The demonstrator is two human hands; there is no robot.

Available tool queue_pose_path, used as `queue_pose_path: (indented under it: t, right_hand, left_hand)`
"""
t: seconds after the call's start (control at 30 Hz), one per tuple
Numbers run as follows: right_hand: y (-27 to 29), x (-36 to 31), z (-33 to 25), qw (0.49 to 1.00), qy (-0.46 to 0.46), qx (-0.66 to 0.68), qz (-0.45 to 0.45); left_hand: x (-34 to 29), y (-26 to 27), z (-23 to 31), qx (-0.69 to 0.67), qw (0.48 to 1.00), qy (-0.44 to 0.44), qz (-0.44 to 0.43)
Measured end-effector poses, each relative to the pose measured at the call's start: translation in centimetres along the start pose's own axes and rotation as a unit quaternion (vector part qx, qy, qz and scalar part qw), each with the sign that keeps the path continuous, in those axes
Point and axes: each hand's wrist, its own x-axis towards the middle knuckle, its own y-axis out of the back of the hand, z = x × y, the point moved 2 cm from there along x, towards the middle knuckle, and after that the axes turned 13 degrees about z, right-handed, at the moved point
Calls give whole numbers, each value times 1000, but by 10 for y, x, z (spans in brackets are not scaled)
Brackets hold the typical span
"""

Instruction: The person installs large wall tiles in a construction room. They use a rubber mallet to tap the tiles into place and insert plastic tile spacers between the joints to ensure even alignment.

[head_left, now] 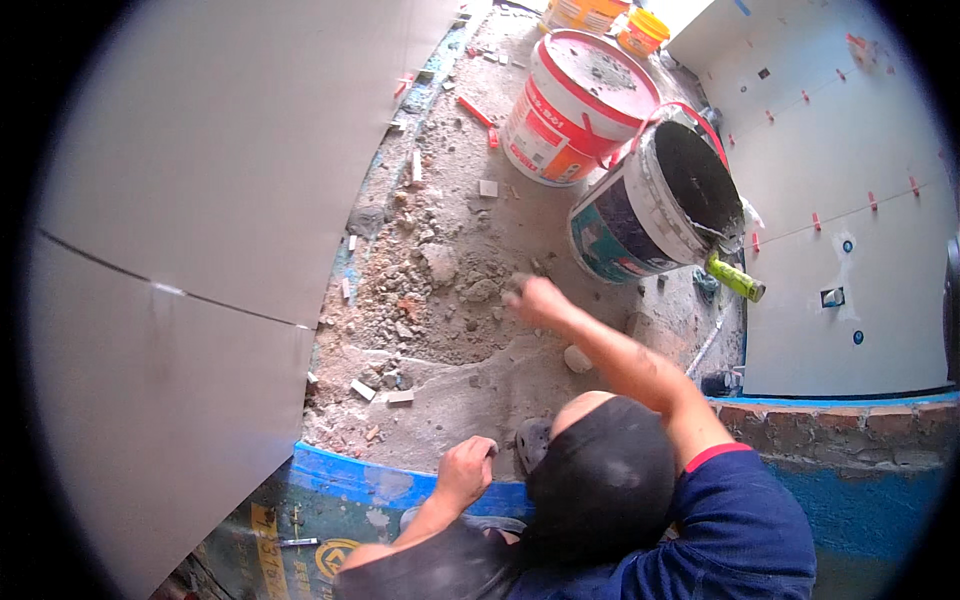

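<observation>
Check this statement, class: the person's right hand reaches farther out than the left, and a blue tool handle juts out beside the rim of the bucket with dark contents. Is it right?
Not quite: the tool handle is yellow-green, as the head view shows. It does jut out beside the bucket's rim, and the right hand does reach farther than the left hand.

Two big white buckets [545, 125] [625, 215], two orange-yellow tubs [585, 15] [643, 33], one lime-green handle [735, 277]
</observation>
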Motion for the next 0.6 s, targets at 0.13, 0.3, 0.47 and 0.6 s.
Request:
queue_pose_path:
  t: [0.13, 0.3, 0.47, 0.6]
  right_hand:
    - [10, 73, -27, 979, -6, -184, -90]
    - [21, 158, 32, 961, 134, -236, 50]
    - [4, 283, 55, 946, 177, -270, 29]
    - [-32, 359, 40, 944, 121, -246, 182]
  left_hand:
    - [-18, 25, -20, -35, 993, 111, 34]
    - [-19, 48, -44, 3, 987, 156, 43]
    - [-19, 85, -66, 92, 966, 213, 116]
    - [-41, 101, -35, 152, 871, 419, 204]
